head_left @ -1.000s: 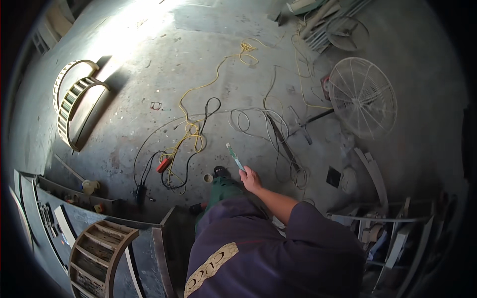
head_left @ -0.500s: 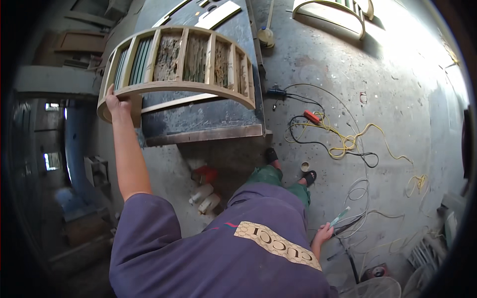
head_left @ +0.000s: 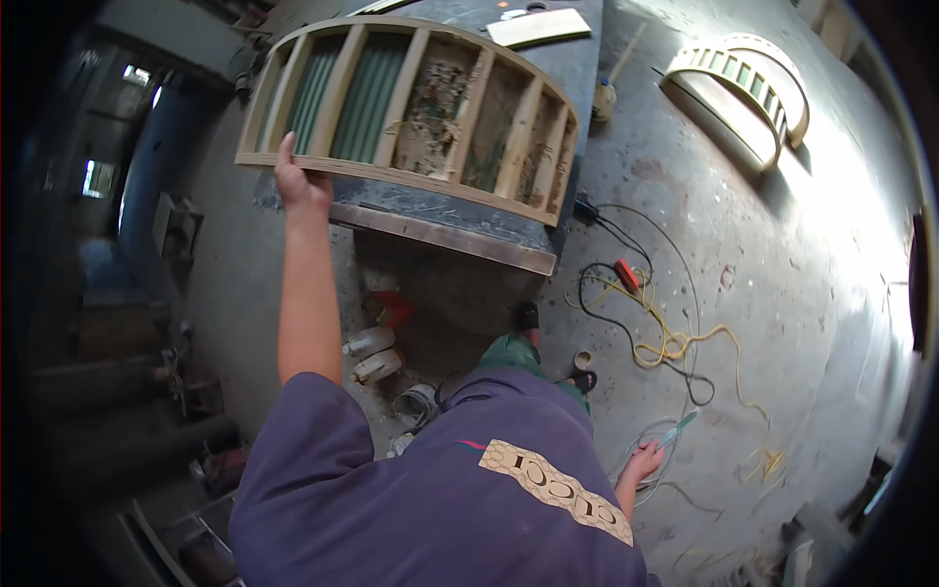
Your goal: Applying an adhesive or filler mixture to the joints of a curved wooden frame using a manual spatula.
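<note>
A curved wooden frame (head_left: 430,182) with upright slats rests on or just above the dark worktable (head_left: 445,205). Between its slats show green ribbed strips at the left and rough, patchy brown-green panels to the right. My left hand (head_left: 303,184) is closed round the frame's near rail, towards its left end, thumb up against the slats. Down at my right side, my right hand (head_left: 642,462) grips a slim tool with a green end (head_left: 685,422); its exact kind is hard to make out.
A pale board (head_left: 538,28) lies at the table's far end. Another arched frame (head_left: 748,83) stands on the floor at far right. Yellow and black cables (head_left: 670,347) with a red block (head_left: 626,275) spread over the floor. White containers (head_left: 376,354) sit beside the table's near edge.
The curved frame has tipped under my left hand, so its slatted side faces me more and its arched underside is hidden. My right hand still holds the slim tool. The view has shifted.
</note>
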Demonstrator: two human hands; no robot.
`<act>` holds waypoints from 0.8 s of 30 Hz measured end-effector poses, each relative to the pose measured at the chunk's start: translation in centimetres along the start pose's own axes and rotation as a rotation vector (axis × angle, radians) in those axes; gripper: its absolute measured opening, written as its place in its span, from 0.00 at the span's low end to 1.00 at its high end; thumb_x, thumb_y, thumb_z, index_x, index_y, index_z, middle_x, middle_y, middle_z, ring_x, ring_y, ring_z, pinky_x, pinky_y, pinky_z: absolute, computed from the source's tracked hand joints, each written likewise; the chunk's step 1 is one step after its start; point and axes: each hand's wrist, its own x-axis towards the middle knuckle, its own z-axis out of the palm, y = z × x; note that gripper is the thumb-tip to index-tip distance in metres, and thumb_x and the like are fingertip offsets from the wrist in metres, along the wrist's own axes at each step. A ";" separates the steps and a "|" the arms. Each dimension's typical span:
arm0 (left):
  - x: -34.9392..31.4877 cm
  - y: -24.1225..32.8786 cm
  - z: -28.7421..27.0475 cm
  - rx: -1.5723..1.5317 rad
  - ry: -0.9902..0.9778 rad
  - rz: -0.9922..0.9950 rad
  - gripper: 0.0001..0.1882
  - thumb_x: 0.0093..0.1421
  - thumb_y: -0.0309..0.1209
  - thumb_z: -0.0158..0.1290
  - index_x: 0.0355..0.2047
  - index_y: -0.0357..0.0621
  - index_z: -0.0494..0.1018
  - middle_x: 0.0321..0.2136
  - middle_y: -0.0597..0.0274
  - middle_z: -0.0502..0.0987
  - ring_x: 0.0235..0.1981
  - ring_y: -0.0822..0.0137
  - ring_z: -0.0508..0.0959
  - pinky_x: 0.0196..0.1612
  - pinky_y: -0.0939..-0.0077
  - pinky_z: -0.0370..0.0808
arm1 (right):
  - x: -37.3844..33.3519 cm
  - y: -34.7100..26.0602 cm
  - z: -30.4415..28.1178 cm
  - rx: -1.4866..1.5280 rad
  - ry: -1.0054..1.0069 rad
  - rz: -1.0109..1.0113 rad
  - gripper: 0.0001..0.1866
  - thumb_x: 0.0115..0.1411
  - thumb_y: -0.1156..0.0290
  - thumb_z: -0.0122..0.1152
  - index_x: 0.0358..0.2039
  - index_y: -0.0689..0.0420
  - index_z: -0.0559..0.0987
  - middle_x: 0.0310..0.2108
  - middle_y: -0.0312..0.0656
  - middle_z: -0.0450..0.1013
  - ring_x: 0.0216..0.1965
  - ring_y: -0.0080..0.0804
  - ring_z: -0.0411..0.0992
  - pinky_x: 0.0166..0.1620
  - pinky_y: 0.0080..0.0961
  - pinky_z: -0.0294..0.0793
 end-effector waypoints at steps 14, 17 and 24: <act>1.4 0.5 -1.3 -0.073 -0.026 -0.093 0.23 0.64 0.42 0.61 0.54 0.44 0.76 0.50 0.56 0.82 0.50 0.52 0.83 0.52 0.53 0.81 | 2.5 -0.8 -0.4 -0.109 -0.027 -0.087 0.13 0.72 0.62 0.54 0.32 0.56 0.71 0.20 0.36 0.68 0.16 0.21 0.64 0.20 0.23 0.62; 2.1 1.0 -1.7 -0.122 -0.127 -0.076 0.27 0.64 0.44 0.60 0.59 0.44 0.74 0.53 0.54 0.81 0.55 0.47 0.79 0.57 0.44 0.78 | 0.7 0.2 -2.2 -0.132 0.030 -0.040 0.13 0.72 0.62 0.53 0.33 0.56 0.71 0.21 0.36 0.69 0.16 0.21 0.64 0.20 0.22 0.62; 4.0 1.8 -2.0 -0.076 -0.054 0.040 0.25 0.62 0.38 0.55 0.57 0.39 0.73 0.55 0.50 0.78 0.58 0.47 0.76 0.63 0.45 0.71 | -2.6 3.8 -4.5 -0.194 0.061 -0.018 0.14 0.72 0.61 0.54 0.34 0.60 0.72 0.20 0.38 0.70 0.16 0.23 0.64 0.20 0.25 0.63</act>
